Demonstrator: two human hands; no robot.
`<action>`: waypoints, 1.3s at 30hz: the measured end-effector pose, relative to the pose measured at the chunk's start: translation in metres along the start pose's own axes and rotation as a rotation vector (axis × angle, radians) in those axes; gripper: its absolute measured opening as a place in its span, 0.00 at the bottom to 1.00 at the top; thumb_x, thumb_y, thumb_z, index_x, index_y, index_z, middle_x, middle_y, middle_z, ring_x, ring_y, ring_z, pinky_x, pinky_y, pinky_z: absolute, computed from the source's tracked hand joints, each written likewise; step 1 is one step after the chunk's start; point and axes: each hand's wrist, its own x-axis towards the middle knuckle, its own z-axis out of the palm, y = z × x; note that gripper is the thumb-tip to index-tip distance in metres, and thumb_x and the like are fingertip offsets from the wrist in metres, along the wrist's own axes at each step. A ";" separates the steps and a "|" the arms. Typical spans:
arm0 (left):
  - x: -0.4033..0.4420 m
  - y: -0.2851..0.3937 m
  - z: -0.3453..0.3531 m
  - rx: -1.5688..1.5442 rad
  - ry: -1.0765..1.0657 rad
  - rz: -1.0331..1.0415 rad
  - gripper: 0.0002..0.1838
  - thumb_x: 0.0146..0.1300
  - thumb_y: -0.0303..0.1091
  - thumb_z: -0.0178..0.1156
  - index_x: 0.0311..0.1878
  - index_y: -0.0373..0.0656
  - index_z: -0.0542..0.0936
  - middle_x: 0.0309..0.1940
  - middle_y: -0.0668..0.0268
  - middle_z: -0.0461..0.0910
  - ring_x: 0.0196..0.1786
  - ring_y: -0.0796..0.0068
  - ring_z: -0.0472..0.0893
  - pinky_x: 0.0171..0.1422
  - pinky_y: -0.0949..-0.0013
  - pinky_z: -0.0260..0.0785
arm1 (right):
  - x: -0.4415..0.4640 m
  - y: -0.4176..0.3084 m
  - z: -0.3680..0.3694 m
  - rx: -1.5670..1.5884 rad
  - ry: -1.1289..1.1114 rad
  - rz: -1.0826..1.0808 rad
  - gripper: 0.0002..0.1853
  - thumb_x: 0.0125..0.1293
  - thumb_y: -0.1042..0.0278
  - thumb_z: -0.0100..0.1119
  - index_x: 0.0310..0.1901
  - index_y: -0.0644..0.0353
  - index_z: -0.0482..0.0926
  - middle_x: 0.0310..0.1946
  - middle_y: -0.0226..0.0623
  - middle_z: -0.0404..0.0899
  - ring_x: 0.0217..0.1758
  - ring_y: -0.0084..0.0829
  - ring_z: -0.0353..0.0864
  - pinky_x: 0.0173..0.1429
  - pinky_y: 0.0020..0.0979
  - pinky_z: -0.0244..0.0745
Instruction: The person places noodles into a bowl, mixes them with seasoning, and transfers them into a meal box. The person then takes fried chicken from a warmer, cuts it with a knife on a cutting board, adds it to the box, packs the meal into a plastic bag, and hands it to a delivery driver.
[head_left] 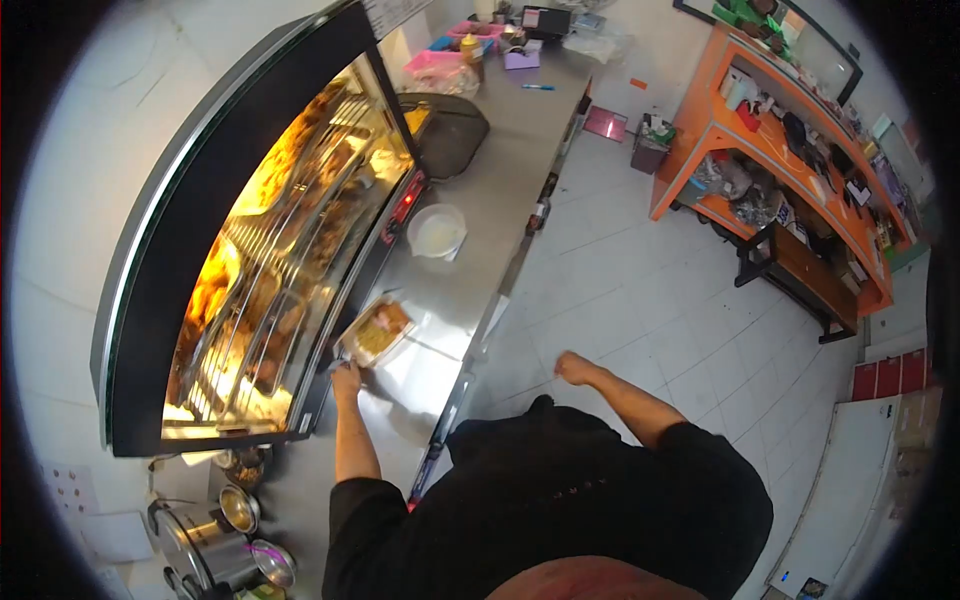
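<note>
At the lower left corner of a rectangular food container (375, 335), my left hand (346, 378) has its fingers closed on the edge. The container, slightly blurred, holds yellowish and orange-brown food and is by the base of the lit glass display case (270, 270). My right hand (573, 368) hangs in the air over the tiled floor, right of the counter, with its fingers curled and nothing visible in them. A round white bowl (437, 231) stands on the steel counter (500, 140) beyond the container.
A dark lidded box (450, 135), a yellow bottle (471, 50) and pink baskets (440, 68) stand farther along the counter. Pots and metal bowls (239, 508) are at the lower left. An orange shelf unit (700, 135) and a dark bench (800, 275) are at right.
</note>
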 end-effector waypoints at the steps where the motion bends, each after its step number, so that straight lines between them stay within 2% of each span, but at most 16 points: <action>1: 0.012 -0.009 0.019 -0.202 -0.010 0.043 0.29 0.69 0.55 0.48 0.43 0.33 0.82 0.41 0.44 0.81 0.49 0.39 0.79 0.55 0.49 0.70 | -0.040 0.047 0.032 0.162 0.427 0.040 0.31 0.58 0.66 0.61 0.65 0.59 0.65 0.56 0.53 0.74 0.58 0.56 0.73 0.64 0.44 0.69; 2: 0.026 -0.026 0.047 -0.375 0.045 -0.073 0.30 0.70 0.55 0.46 0.43 0.33 0.81 0.41 0.44 0.82 0.49 0.39 0.78 0.54 0.48 0.70 | -0.079 0.062 0.017 0.213 0.311 0.245 0.42 0.53 0.64 0.68 0.69 0.57 0.57 0.62 0.52 0.68 0.64 0.55 0.68 0.69 0.43 0.64; 4: 0.051 -0.044 0.092 -0.722 0.145 -0.297 0.31 0.71 0.56 0.42 0.44 0.33 0.81 0.41 0.44 0.82 0.49 0.39 0.78 0.52 0.46 0.71 | -0.134 0.078 -0.007 0.560 0.287 0.654 0.37 0.56 0.58 0.68 0.65 0.58 0.64 0.60 0.54 0.71 0.64 0.53 0.69 0.69 0.44 0.64; 6: 0.047 -0.049 0.093 0.113 0.232 -0.039 0.32 0.72 0.55 0.38 0.45 0.33 0.80 0.42 0.41 0.81 0.47 0.39 0.79 0.49 0.47 0.71 | -0.143 0.147 0.040 0.745 0.419 0.798 0.28 0.58 0.55 0.65 0.59 0.56 0.73 0.51 0.53 0.78 0.54 0.49 0.78 0.58 0.42 0.74; 9: 0.038 -0.061 0.102 -0.071 0.359 0.002 0.30 0.72 0.53 0.39 0.47 0.33 0.79 0.40 0.42 0.81 0.42 0.40 0.79 0.46 0.47 0.72 | -0.147 0.158 0.038 1.003 0.448 0.960 0.20 0.62 0.54 0.62 0.53 0.51 0.77 0.42 0.42 0.80 0.33 0.35 0.84 0.36 0.40 0.81; 12: -0.002 -0.011 0.078 -0.515 0.296 -0.101 0.26 0.70 0.51 0.46 0.50 0.35 0.79 0.39 0.51 0.82 0.39 0.57 0.82 0.35 0.54 0.76 | -0.132 0.168 0.040 1.111 0.304 0.934 0.15 0.64 0.54 0.59 0.50 0.50 0.79 0.41 0.39 0.81 0.35 0.35 0.84 0.33 0.44 0.79; 15: -0.025 0.006 0.063 -0.618 0.423 -0.504 0.24 0.70 0.48 0.50 0.57 0.36 0.73 0.42 0.54 0.80 0.34 0.60 0.81 0.25 0.62 0.74 | -0.115 0.173 0.019 1.188 0.287 0.970 0.17 0.61 0.53 0.63 0.46 0.55 0.80 0.34 0.38 0.82 0.33 0.37 0.84 0.35 0.38 0.79; 18: -0.031 -0.019 0.049 -0.845 0.361 -0.524 0.25 0.69 0.47 0.52 0.59 0.35 0.70 0.43 0.53 0.79 0.28 0.60 0.81 0.21 0.65 0.74 | -0.104 0.211 0.046 1.057 0.258 0.830 0.22 0.64 0.50 0.59 0.50 0.60 0.77 0.40 0.42 0.82 0.43 0.39 0.82 0.44 0.36 0.78; 20: -0.047 0.059 0.029 -0.704 0.165 -0.421 0.26 0.69 0.51 0.52 0.55 0.34 0.73 0.42 0.52 0.80 0.29 0.60 0.81 0.18 0.65 0.74 | -0.099 0.256 0.105 0.520 0.290 0.425 0.26 0.66 0.48 0.57 0.53 0.64 0.75 0.44 0.44 0.82 0.49 0.40 0.80 0.50 0.36 0.77; 21: -0.043 0.113 0.027 -0.688 0.126 -0.387 0.26 0.69 0.51 0.51 0.53 0.34 0.74 0.41 0.52 0.80 0.29 0.60 0.82 0.17 0.66 0.73 | -0.098 0.233 0.057 1.227 0.099 0.973 0.30 0.71 0.43 0.46 0.54 0.66 0.74 0.46 0.45 0.82 0.47 0.39 0.80 0.50 0.35 0.78; 22: -0.028 0.161 0.029 -0.675 0.087 -0.339 0.26 0.69 0.52 0.51 0.51 0.34 0.75 0.40 0.53 0.81 0.29 0.60 0.82 0.16 0.66 0.72 | -0.086 0.259 0.102 0.760 0.073 0.598 0.28 0.65 0.47 0.54 0.63 0.54 0.70 0.47 0.48 0.82 0.47 0.46 0.82 0.52 0.42 0.77; 28: 0.096 0.376 0.173 -0.873 -0.257 -0.463 0.27 0.67 0.54 0.54 0.59 0.43 0.70 0.55 0.56 0.74 0.49 0.52 0.80 0.36 0.54 0.79 | -0.076 0.270 -0.002 1.149 0.246 0.832 0.24 0.63 0.50 0.59 0.55 0.55 0.70 0.38 0.44 0.80 0.38 0.43 0.81 0.43 0.42 0.77; 31: 0.187 0.439 0.299 -1.084 -0.526 -0.298 0.20 0.71 0.48 0.49 0.49 0.39 0.74 0.31 0.57 0.80 0.24 0.62 0.80 0.22 0.67 0.73 | -0.083 0.298 -0.024 1.176 0.327 0.858 0.23 0.61 0.52 0.61 0.51 0.56 0.70 0.33 0.43 0.80 0.34 0.41 0.81 0.38 0.41 0.77; 32: 0.197 0.493 0.325 -1.079 -0.352 -0.301 0.19 0.72 0.46 0.47 0.44 0.36 0.74 0.24 0.58 0.77 0.15 0.64 0.75 0.15 0.69 0.67 | -0.088 0.312 -0.028 1.172 0.353 0.869 0.22 0.61 0.52 0.62 0.50 0.56 0.70 0.32 0.42 0.80 0.32 0.41 0.81 0.37 0.41 0.76; 36: 0.306 0.521 0.450 -0.706 -0.059 -0.102 0.20 0.69 0.44 0.50 0.43 0.31 0.77 0.30 0.49 0.80 0.26 0.55 0.82 0.22 0.59 0.76 | -0.112 0.383 -0.012 1.055 0.445 0.934 0.21 0.59 0.55 0.66 0.45 0.57 0.70 0.25 0.40 0.79 0.26 0.38 0.81 0.31 0.41 0.76; 39: 0.363 0.562 0.472 0.008 0.018 -0.229 0.19 0.67 0.42 0.54 0.43 0.32 0.79 0.37 0.46 0.82 0.32 0.52 0.84 0.32 0.54 0.80 | -0.107 0.483 0.093 0.185 0.555 0.801 0.20 0.57 0.56 0.68 0.41 0.58 0.70 0.21 0.38 0.78 0.22 0.37 0.80 0.26 0.41 0.76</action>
